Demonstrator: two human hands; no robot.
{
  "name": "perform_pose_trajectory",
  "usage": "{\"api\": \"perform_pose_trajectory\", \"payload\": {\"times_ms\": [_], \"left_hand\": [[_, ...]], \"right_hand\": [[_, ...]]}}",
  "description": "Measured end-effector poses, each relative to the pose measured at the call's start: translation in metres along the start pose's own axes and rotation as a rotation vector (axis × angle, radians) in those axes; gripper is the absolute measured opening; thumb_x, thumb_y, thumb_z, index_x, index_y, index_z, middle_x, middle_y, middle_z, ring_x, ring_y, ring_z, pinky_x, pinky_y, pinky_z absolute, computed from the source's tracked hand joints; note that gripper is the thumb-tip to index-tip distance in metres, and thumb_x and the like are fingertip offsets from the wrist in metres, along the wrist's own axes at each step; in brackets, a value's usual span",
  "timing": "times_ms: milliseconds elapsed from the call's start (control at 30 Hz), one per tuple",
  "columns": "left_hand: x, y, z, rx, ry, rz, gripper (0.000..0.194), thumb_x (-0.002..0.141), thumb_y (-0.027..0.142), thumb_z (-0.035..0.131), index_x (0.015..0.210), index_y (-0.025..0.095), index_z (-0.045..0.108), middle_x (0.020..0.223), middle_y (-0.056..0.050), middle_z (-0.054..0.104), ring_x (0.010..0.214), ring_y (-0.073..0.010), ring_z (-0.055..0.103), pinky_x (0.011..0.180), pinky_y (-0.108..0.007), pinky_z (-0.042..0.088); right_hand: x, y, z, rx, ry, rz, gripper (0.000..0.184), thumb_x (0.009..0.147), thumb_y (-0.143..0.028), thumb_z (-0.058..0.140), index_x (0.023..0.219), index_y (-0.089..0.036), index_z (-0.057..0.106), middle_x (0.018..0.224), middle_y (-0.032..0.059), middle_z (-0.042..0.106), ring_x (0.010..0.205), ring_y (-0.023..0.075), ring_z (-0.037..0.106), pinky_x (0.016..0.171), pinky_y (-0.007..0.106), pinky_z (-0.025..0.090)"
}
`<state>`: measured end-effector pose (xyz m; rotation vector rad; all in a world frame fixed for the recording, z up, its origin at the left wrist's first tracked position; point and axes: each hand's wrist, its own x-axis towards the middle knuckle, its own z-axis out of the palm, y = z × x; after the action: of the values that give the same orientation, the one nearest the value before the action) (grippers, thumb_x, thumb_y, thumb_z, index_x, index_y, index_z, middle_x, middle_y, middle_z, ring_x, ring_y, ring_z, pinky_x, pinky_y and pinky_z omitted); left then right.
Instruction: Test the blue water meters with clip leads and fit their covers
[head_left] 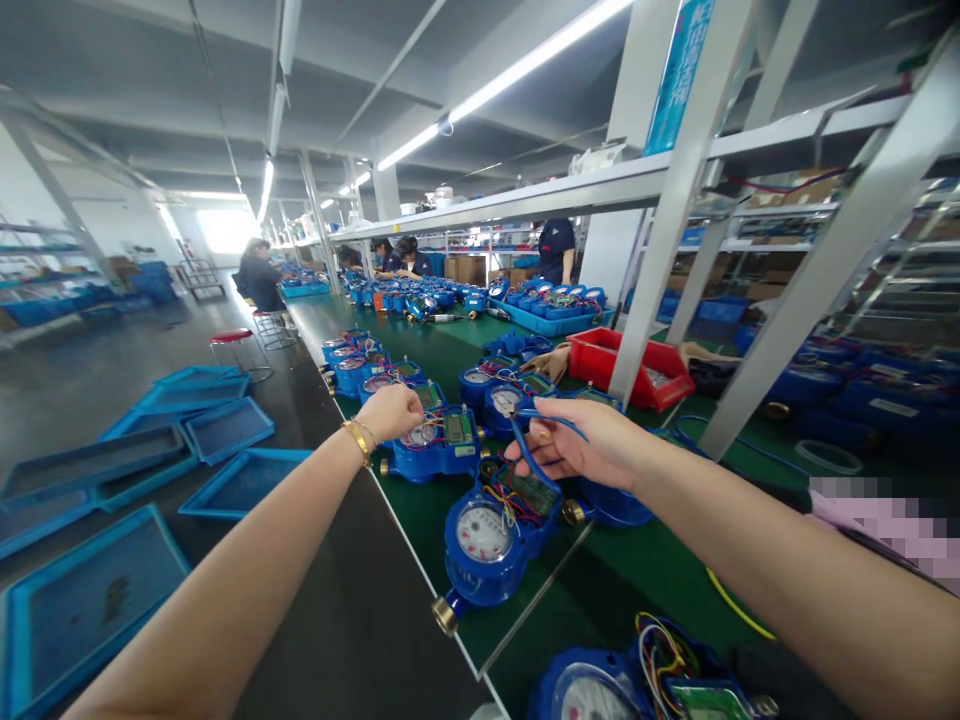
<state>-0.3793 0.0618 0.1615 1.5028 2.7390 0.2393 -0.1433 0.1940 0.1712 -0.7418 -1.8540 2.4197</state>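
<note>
My left hand [390, 412], with a gold bracelet at the wrist, is closed over the top of a blue water meter [439, 445] that shows a dial and a small green board. My right hand [581, 445] is closed on a blue scissor-like tool [531, 455], held just above another blue water meter [491, 535] with a white dial, coloured wires and an open green board. Both meters rest on the green bench [442, 510]. A third meter [630, 685] with loose wires lies at the bottom edge, nearest me.
Several more blue meters line the bench toward the far end, beside a red bin [660, 370] and a blue tray [544, 320]. Slanted white shelf posts [817, 280] rise at the right. Blue trays [225, 430] lie stacked on the floor at left. Seated people [259, 280] work farther along.
</note>
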Motion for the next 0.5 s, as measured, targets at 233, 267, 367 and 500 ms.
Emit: {"api": "perform_pose_trajectory", "payload": {"times_ms": [233,267,367,500], "left_hand": [[0.004,-0.021,0.002,-0.077,0.021,0.078,0.018,0.092,0.029,0.064,0.086,0.012,0.063,0.085,-0.002,0.063,0.077,-0.0187,0.063,0.071,-0.035,0.055],[0.003,-0.023,0.004,-0.084,0.036,0.091,0.018,0.093,0.029,0.063,0.086,0.012,0.063,0.084,-0.001,0.063,0.076,-0.0183,0.063,0.071,-0.035,0.055],[-0.002,-0.027,0.013,-0.097,0.118,0.122,0.016,0.093,0.028,0.063,0.087,0.013,0.062,0.084,-0.002,0.063,0.076,-0.0179,0.063,0.072,-0.035,0.055],[-0.008,-0.028,0.024,-0.111,0.263,0.159,0.012,0.092,0.024,0.063,0.087,0.013,0.062,0.091,-0.003,0.063,0.086,-0.0198,0.062,0.079,-0.039,0.053]], "right_hand": [[0.04,-0.009,0.047,-0.137,-0.137,0.143,0.054,0.1,-0.036,0.02,0.054,-0.016,0.038,0.075,0.0126,0.068,0.061,0.016,0.065,0.054,0.022,0.041],[0.046,-0.01,0.051,-0.157,-0.138,0.145,0.054,0.1,-0.036,0.02,0.054,-0.016,0.038,0.073,0.0122,0.068,0.06,0.0155,0.065,0.054,0.022,0.041],[0.059,-0.012,0.057,-0.219,-0.131,0.14,0.052,0.101,-0.034,0.021,0.055,-0.016,0.039,0.07,0.0107,0.067,0.058,0.0144,0.064,0.053,0.021,0.04],[0.072,-0.015,0.06,-0.3,-0.127,0.136,0.052,0.101,-0.035,0.023,0.056,-0.016,0.04,0.069,0.0092,0.067,0.055,0.0138,0.062,0.051,0.022,0.039]]}}
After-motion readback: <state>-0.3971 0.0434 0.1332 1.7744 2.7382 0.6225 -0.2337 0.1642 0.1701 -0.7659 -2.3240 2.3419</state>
